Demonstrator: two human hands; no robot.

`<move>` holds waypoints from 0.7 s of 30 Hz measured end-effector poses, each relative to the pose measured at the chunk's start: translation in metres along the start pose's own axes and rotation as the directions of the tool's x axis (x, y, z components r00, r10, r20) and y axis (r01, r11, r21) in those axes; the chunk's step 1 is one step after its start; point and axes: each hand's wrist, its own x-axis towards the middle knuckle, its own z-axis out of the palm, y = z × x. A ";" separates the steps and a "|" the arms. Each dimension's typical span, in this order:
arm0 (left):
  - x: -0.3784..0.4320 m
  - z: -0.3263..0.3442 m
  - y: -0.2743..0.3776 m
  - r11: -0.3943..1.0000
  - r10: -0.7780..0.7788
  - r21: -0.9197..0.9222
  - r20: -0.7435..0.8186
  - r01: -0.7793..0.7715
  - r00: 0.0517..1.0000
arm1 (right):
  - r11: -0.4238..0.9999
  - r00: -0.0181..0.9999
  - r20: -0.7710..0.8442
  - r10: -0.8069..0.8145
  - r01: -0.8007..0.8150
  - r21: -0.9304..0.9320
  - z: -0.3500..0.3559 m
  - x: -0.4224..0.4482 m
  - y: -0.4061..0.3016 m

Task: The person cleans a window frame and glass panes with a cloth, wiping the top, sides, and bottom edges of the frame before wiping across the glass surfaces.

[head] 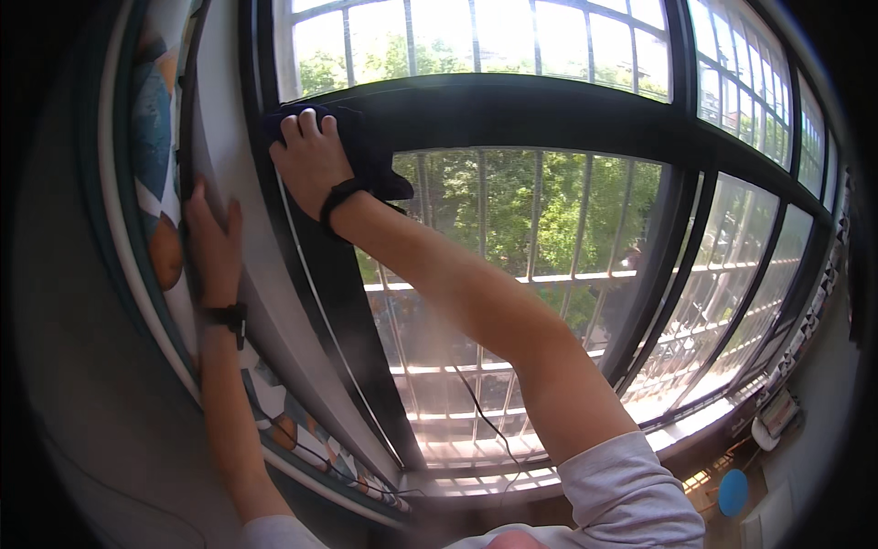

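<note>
My right hand [312, 158] presses a dark navy cloth [377, 168] against the upper left corner of the black window frame [521, 113]. Its fingers bend over the cloth, and one flap hangs down over the glass. A black band circles that wrist. To the left, my left hand [216, 250] rests at the edge of the pale window reveal [236, 171], beside the patterned curtain [154, 130]. Its thumb stands apart from the fingers, and nothing shows in it. The fingertips are slightly blurred. That wrist wears a dark strap.
Metal bars [531, 219] stand outside the window, with trees behind. A thin black cable [487, 412] hangs in front of the lower pane. Below runs a sunlit sill [480, 484]. A blue round stool [733, 493] is at the lower right, near another patterned curtain [816, 295].
</note>
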 end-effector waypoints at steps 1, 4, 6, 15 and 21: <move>-0.001 0.007 0.002 0.999 0.039 -0.018 -0.023 -0.039 0.999 | 0.999 1.000 0.022 -0.019 0.020 -0.028 0.007 0.001 -0.005; 0.000 -0.007 0.011 0.999 -0.035 -0.001 0.006 0.035 0.999 | 0.994 0.994 0.035 -0.101 0.103 -0.039 0.022 -0.003 -0.031; 0.004 -0.016 0.009 0.988 -0.059 -0.140 0.031 0.062 0.998 | 0.980 0.989 0.045 -0.143 0.148 -0.132 0.027 -0.011 -0.048; 0.003 0.003 0.005 0.999 0.001 0.039 -0.024 0.000 1.000 | 0.961 0.894 0.351 -0.278 0.253 0.114 0.002 -0.105 -0.067; 0.005 -0.007 -0.004 0.999 -0.026 -0.028 -0.021 0.026 0.999 | 0.812 0.901 0.414 -0.129 -0.144 0.566 -0.074 -0.194 -0.077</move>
